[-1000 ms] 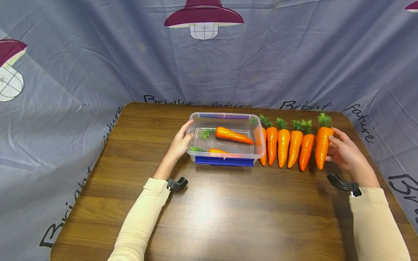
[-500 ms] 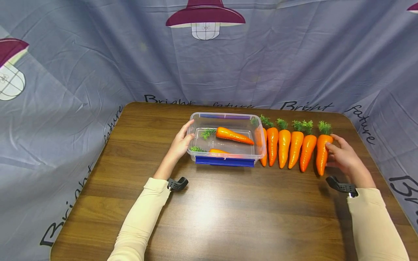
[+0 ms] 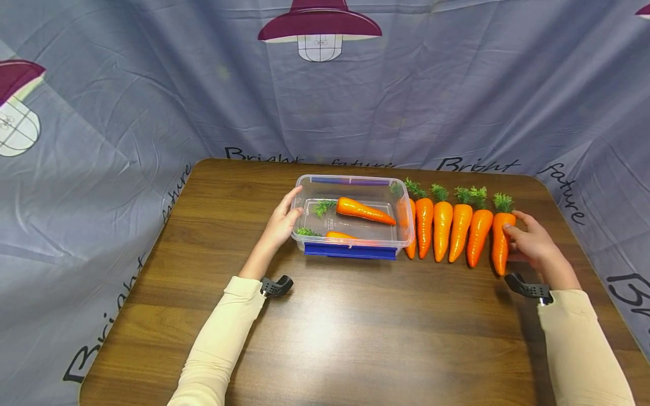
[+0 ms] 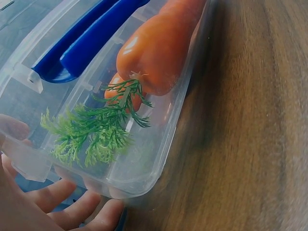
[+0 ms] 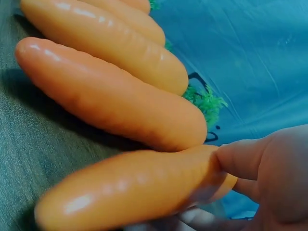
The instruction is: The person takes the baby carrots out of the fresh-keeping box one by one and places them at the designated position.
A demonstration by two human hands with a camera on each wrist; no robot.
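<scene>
A clear plastic container [image 3: 350, 243] with blue side clips stands left of the carrot row. Two orange carrots with green tops lie inside, a whole one [image 3: 363, 210] and one [image 3: 339, 235] partly hidden by the near wall. My left hand [image 3: 280, 221] grips the container's left end, thumb over the rim and fingers along the outside. At the right end of the row, my right hand [image 3: 533, 242] pinches a carrot [image 3: 500, 242] near its thick top. In the right wrist view the thumb presses on this carrot [image 5: 130, 187], and its thick end meets the neighbouring carrot [image 5: 115, 101].
Several more carrots [image 3: 443, 231] lie side by side between the container and my right hand, tips toward me. The leftmost [image 3: 410, 248] shows partly through the container wall. The wooden table [image 3: 355, 332] extends toward me; a printed curtain [image 3: 218, 84] hangs behind and at the sides.
My right hand has brought the rightmost carrot down and toward me, into line beside the others. My left hand and the container have stayed in place.
</scene>
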